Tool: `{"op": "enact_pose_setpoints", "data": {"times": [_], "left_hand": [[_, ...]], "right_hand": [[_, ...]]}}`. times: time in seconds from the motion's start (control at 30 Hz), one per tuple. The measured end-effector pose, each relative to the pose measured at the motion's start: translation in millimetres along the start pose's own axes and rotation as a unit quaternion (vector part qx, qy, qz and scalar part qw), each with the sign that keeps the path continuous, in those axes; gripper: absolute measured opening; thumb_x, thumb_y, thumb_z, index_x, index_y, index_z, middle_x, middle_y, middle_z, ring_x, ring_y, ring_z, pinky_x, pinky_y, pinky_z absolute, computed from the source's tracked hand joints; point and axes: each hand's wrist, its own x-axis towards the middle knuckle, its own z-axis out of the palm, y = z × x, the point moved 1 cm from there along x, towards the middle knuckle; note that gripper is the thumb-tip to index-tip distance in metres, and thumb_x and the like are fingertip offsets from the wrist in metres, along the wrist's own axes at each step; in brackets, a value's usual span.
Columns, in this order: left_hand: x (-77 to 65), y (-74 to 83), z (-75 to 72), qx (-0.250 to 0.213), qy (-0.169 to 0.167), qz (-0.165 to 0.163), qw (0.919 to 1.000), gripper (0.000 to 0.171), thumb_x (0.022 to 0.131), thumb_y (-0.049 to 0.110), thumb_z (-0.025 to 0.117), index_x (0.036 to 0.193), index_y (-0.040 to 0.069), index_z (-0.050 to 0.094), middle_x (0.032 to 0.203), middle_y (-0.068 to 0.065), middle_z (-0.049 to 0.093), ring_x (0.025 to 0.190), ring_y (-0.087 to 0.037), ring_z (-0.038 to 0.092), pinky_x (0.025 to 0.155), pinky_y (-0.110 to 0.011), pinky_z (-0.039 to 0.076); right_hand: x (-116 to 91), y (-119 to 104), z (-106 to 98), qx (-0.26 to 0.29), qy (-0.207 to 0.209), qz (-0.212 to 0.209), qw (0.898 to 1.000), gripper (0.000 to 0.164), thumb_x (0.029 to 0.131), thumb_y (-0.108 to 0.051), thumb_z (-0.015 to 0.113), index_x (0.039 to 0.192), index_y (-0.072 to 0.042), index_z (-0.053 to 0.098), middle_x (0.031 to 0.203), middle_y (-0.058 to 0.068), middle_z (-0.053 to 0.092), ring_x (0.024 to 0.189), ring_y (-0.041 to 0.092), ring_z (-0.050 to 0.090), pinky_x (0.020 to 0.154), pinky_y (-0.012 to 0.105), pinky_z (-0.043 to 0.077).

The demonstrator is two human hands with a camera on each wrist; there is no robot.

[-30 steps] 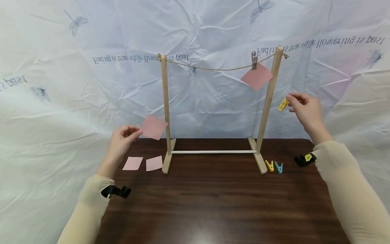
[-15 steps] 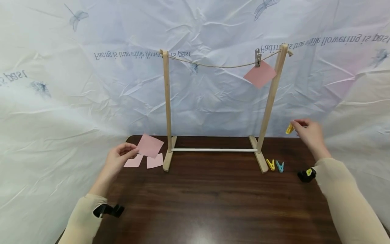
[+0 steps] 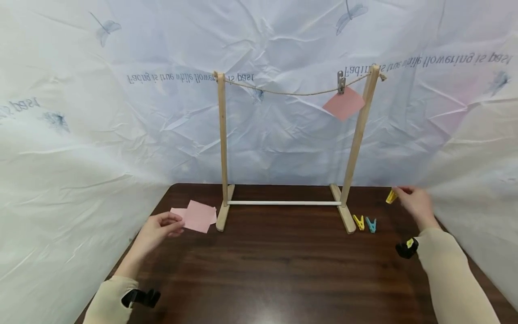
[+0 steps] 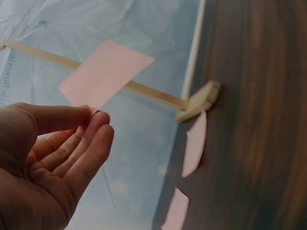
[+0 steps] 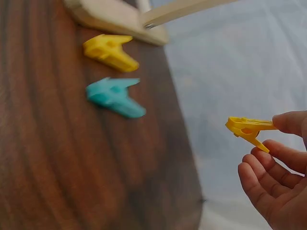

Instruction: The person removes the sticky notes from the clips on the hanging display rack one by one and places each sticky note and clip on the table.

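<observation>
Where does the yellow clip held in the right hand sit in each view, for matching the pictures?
Head: the held yellow clip is right of centre, below mid-height, in the right hand.
Left wrist: not in the picture.
Right wrist: the held yellow clip is right of centre.
Shared landmark: the wooden stand, partly visible in both wrist views.

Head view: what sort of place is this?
Probably an indoor, staged tabletop setup: a dark wood-grain table, creased printed sheeting behind it and at both sides, and a wooden frame with a string across its top.
</observation>
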Motion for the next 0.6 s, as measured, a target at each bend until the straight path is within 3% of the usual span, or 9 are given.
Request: {"op": "enact_pose_setpoints", "data": {"times": [0.2, 0.4, 0.6], "left_hand": [[-5.3, -25.2, 6.0, 0.026, -0.01, -0.036, 0.999, 0.025, 0.094, 0.009, 0.072, 0.104, -0.012, 0.064, 0.092, -0.02, 0.072, 0.082, -0.027, 0.073, 0.072, -0.036, 0.061], [-11.9, -36.2, 13.4, 0.11, -0.006, -0.044, 0.9929, 0.017, 0.091, 0.011, 0.075, 0.095, -0.005, 0.068, 0.083, -0.014, 0.073, 0.077, -0.026, 0.073, 0.066, -0.034, 0.061], [-13.8, -46.5, 15.6, 0.147, -0.031, -0.045, 0.9877, 0.014, 0.091, 0.011, 0.075, 0.092, -0.001, 0.068, 0.078, -0.008, 0.071, 0.071, -0.021, 0.07, 0.063, -0.032, 0.059]], "right_hand": [[-0.1, 17.0, 13.8, -0.038, -0.02, 0.018, 0.999, 0.068, 0.107, -0.045, 0.04, 0.136, 0.016, 0.048, 0.134, 0.042, 0.045, 0.112, 0.058, 0.049, 0.081, 0.062, 0.048], [1.2, 21.3, 22.7, -0.067, -0.028, 0.021, 0.997, 0.067, 0.107, -0.044, 0.041, 0.133, 0.018, 0.05, 0.129, 0.041, 0.05, 0.11, 0.058, 0.05, 0.08, 0.062, 0.048], [2.7, 27.5, 30.8, -0.088, -0.048, 0.02, 0.995, 0.065, 0.106, -0.041, 0.044, 0.129, 0.019, 0.052, 0.115, 0.037, 0.059, 0.1, 0.054, 0.055, 0.077, 0.059, 0.049]]}}
